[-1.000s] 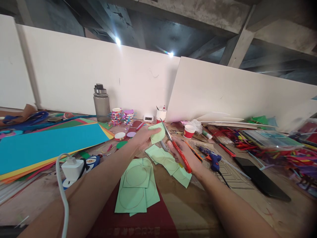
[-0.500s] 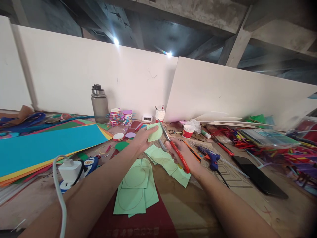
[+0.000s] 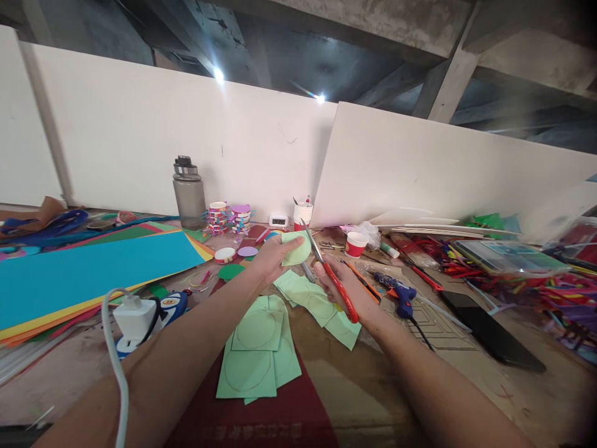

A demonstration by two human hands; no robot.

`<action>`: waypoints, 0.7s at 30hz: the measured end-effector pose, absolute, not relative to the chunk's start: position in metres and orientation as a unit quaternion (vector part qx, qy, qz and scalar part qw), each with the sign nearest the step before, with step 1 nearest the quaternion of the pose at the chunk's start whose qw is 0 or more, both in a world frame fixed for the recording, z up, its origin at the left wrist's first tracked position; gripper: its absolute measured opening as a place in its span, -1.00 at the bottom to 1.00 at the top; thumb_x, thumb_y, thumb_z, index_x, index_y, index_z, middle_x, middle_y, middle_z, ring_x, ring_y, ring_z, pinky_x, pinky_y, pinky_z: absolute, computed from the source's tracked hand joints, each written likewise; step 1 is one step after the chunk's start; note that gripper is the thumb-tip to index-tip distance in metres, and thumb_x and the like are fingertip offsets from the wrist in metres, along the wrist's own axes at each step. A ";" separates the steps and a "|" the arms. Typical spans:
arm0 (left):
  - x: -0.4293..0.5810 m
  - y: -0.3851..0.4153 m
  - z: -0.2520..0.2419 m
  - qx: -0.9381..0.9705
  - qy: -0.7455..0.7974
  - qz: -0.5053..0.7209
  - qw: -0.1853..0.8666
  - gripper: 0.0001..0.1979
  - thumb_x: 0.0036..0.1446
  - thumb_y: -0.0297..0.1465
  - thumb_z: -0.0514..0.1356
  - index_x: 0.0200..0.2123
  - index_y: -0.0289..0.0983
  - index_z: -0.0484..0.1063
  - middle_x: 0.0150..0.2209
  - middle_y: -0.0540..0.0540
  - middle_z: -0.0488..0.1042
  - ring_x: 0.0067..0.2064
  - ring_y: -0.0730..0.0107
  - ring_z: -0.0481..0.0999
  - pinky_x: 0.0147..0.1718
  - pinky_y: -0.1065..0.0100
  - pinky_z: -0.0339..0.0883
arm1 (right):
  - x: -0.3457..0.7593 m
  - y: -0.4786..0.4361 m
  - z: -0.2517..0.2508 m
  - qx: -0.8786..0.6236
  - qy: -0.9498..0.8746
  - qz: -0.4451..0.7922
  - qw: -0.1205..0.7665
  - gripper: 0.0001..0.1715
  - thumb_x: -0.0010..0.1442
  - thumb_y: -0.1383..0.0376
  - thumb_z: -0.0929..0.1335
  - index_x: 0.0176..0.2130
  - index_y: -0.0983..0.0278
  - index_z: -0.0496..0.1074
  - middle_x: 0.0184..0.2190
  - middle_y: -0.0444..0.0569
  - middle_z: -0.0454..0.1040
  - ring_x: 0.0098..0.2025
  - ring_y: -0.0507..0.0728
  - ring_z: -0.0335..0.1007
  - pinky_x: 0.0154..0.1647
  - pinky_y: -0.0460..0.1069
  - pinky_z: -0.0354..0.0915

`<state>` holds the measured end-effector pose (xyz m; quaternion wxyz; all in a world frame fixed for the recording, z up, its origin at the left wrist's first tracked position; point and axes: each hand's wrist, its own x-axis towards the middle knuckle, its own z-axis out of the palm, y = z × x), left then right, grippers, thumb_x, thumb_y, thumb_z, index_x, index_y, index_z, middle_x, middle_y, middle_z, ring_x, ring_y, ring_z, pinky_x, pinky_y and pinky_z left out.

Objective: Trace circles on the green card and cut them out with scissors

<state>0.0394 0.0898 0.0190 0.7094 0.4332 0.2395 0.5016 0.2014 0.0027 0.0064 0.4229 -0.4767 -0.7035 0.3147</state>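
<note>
Pinched in my left hand (image 3: 272, 258) is a light green paper piece (image 3: 296, 249) with a rounded edge. My right hand (image 3: 340, 283) grips red-handled scissors (image 3: 339, 289), whose blades point up and touch or nearly touch the right edge of that piece. Below my hands lie overlapping green paper squares (image 3: 249, 372) with circles drawn on them, on a dark red sheet (image 3: 298, 417). More green paper pieces (image 3: 311, 303) lie under and left of my right hand.
On the left are blue and coloured sheets (image 3: 97, 274), a white charger (image 3: 136, 320) and a bottle (image 3: 189, 196). A paper cup (image 3: 356, 244) stands behind my right hand. Further right lie a glue gun (image 3: 402, 295), a black phone (image 3: 492, 330) and a plastic case (image 3: 510, 256).
The view has shifted slightly. The green piece has turned a little in my left hand, and the scissor blades look more closed together than before.
</note>
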 end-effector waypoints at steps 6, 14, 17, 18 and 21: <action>0.036 0.087 0.026 0.430 0.267 0.496 0.706 -0.81 -0.12 -0.54 0.45 -0.38 -0.42 0.55 -0.43 -0.15 0.58 -0.44 0.36 0.55 -0.42 0.38 0.45 | 0.203 0.007 0.002 -0.486 -0.710 0.294 0.417 -0.65 0.27 -0.01 0.29 -0.31 0.20 0.24 -0.52 -0.22 0.15 -0.53 -0.02 0.04 -0.58 -0.13 0.00; 0.032 0.088 0.027 0.441 0.281 0.478 0.706 -0.84 -0.09 -0.54 0.44 -0.40 -0.42 0.55 -0.45 -0.15 0.57 -0.45 0.36 0.54 -0.44 0.37 0.44 | 0.201 0.003 0.005 -0.485 -0.703 0.320 0.410 -0.56 0.27 -0.09 0.26 -0.34 0.21 0.19 -0.52 -0.22 0.11 -0.55 -0.04 -0.02 -0.62 -0.15 -0.03; 0.031 0.088 0.028 0.441 0.277 0.473 0.710 -0.85 -0.08 -0.55 0.43 -0.40 -0.43 0.55 -0.44 -0.16 0.58 -0.44 0.36 0.54 -0.44 0.37 0.43 | 0.201 0.003 0.005 -0.487 -0.702 0.317 0.411 -0.55 0.27 -0.10 0.27 -0.35 0.21 0.20 -0.53 -0.22 0.10 -0.57 -0.04 -0.01 -0.63 -0.14 -0.02; 0.031 0.087 0.028 0.441 0.275 0.472 0.712 -0.86 -0.08 -0.55 0.42 -0.40 -0.43 0.56 -0.44 -0.16 0.58 -0.44 0.36 0.54 -0.45 0.37 0.43 | 0.201 0.003 0.005 -0.488 -0.702 0.315 0.412 -0.55 0.27 -0.10 0.27 -0.35 0.21 0.20 -0.53 -0.22 0.11 -0.57 -0.04 -0.01 -0.63 -0.14 -0.01; 0.029 0.088 0.027 0.441 0.271 0.467 0.717 -0.88 -0.06 -0.55 0.41 -0.39 -0.43 0.56 -0.44 -0.16 0.58 -0.45 0.37 0.54 -0.47 0.39 0.43 | 0.201 0.002 0.005 -0.493 -0.702 0.307 0.412 -0.54 0.27 -0.11 0.26 -0.36 0.21 0.20 -0.55 -0.23 0.10 -0.58 -0.04 0.00 -0.63 -0.13 -0.02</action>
